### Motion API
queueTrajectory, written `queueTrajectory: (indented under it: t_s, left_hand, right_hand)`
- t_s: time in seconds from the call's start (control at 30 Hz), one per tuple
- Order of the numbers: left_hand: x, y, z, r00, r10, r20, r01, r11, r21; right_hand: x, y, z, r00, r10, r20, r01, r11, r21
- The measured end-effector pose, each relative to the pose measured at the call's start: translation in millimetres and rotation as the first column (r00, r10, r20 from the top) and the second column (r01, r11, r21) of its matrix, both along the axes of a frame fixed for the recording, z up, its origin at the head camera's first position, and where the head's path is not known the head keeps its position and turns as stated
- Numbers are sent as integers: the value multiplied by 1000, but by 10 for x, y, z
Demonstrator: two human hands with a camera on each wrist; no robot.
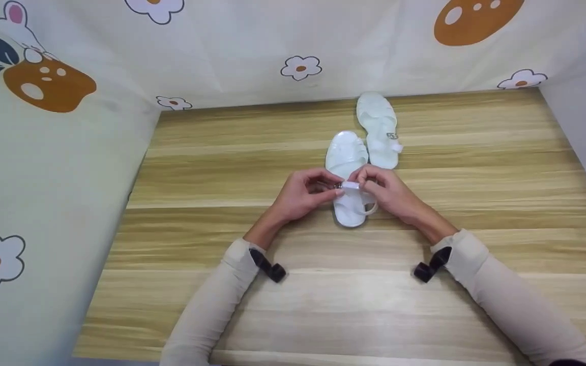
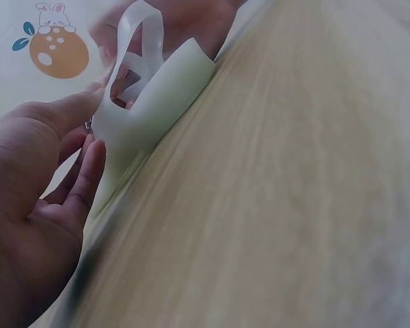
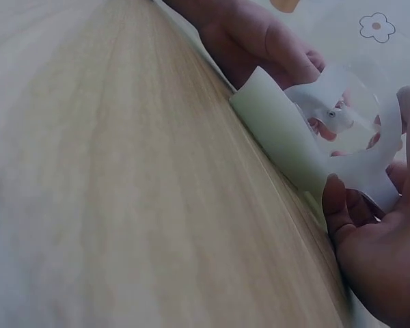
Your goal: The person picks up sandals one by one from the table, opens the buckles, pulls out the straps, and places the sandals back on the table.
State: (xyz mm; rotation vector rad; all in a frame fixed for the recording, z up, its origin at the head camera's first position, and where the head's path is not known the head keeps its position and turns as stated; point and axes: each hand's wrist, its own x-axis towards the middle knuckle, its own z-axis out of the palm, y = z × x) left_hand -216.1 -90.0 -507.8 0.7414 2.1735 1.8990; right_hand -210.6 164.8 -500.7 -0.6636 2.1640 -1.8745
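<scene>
A whitish jelly sandal (image 1: 346, 148) lies on the wooden table, toe pointing away from me. Its ankle strap (image 1: 350, 185) is stretched across between my hands. At the strap's left end, my left hand (image 1: 298, 195) pinches the small metal buckle (image 1: 338, 186) between thumb and fingers. My right hand (image 1: 389, 192) pinches the strap's other end, fingers curled. In the left wrist view the pale heel (image 2: 167, 92) rises beside my left fingertips, with a strap loop above it. The right wrist view shows the heel (image 3: 280, 130) between both hands; my fingers partly hide the strap ends.
The matching sandal (image 1: 374, 114) lies just beyond and to the right, its buckle and strap at its right side. Behind the wood-grain table (image 1: 211, 168) hangs a printed cloth (image 1: 242, 51) with flowers and fruit, which also covers the left side.
</scene>
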Motion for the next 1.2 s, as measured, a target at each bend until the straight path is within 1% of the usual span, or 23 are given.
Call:
queueTrajectory:
  t_s: [0.13, 0.23, 0.4, 0.5, 0.7, 0.8, 0.9, 1.0, 1.07, 1.13, 1.2]
  left_hand:
    - [0, -6, 0, 1000, 5, 6, -5, 1000, -5]
    - [2, -12, 4, 1000, 11, 20, -10, 1000, -7]
    - [12, -25, 16, 999, 11, 39, -11, 1000, -9]
    - [10, -29, 16, 999, 1, 38, 0, 1000, -10]
    - [9, -34, 28, 999, -33, 14, 33, 999, 3]
    - [5, -28, 31, 1000, -21, 22, 21, 1000, 21]
    - [-1, -11, 30, 997, 23, 72, -27, 999, 47]
    - [-9, 9, 15, 985, 108, 133, -115, 992, 49]
    - [-3, 22, 17, 973, 171, 154, -176, 984, 21]
    - [11, 38, 24, 961, 237, 145, -234, 972, -35]
    - [36, 60, 50, 950, 288, 122, -277, 956, -98]
  right_hand:
    - [1, -11, 1, 1000, -21, 17, 21, 999, -41]
    - [-4, -24, 3, 999, -35, 13, 35, 997, -65]
    - [-23, -40, 8, 999, -43, -28, 41, 998, -53]
    - [-31, -44, 16, 998, -57, -36, 55, 997, -58]
    - [-25, -5, 31, 997, -76, 7, 76, 991, -105]
    - [-7, 46, 28, 996, -88, 22, 90, 990, -110]
    - [8, 92, 19, 993, -116, 18, 117, 988, -103]
    - [21, 116, 17, 987, -159, 8, 159, 985, -72]
    - [25, 123, 16, 982, -187, -6, 187, 982, -15]
    - [31, 126, 19, 979, -205, -4, 205, 978, 46]
    - [39, 129, 29, 976, -216, 11, 214, 971, 102]
